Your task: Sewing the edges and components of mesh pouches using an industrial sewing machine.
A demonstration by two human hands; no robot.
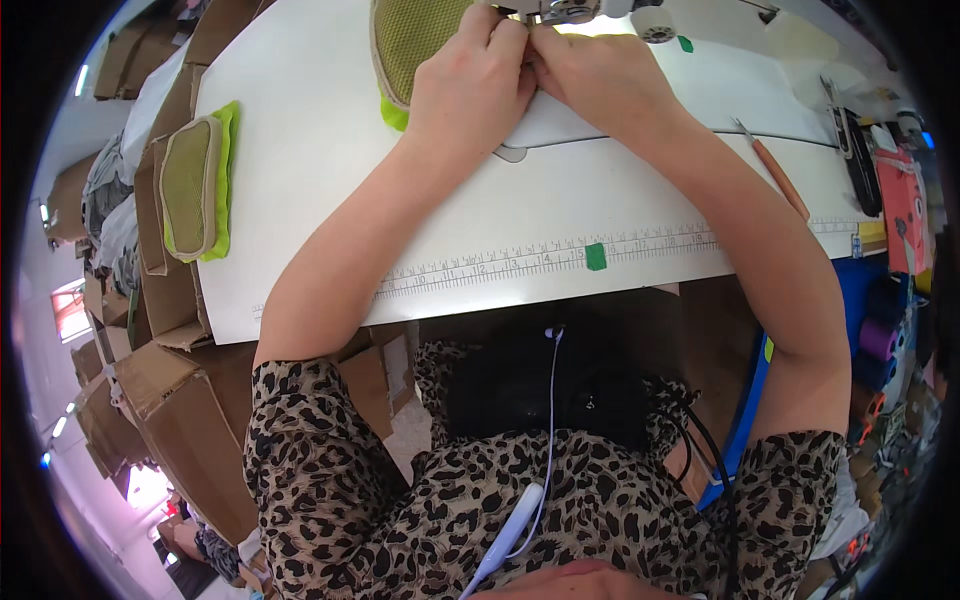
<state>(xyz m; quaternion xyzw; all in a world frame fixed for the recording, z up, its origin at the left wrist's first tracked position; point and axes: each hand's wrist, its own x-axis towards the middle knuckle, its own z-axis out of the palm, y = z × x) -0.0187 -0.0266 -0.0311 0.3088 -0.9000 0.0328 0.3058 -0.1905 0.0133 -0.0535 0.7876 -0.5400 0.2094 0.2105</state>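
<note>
Currently, through the head camera, I see the olive mesh piece [412, 45] at the far edge of my view, left of the sewing machine head [575, 10], on the white table [290, 230]. Its curved near end points toward the person [620, 490], with bright green fabric [394, 114] showing below; the visible part runs away from the person and is cut off by the upper edge, so I cannot tell its full long axis. The left hand [475, 80] covers part of its right side, fingers curled close; the right hand [600, 75] meets it at the machine head, fingers bent inward. I cannot tell what either pinches. At far left a second mesh piece [190, 190] lies lengthwise away from the person, its far end leaning slightly right
</note>
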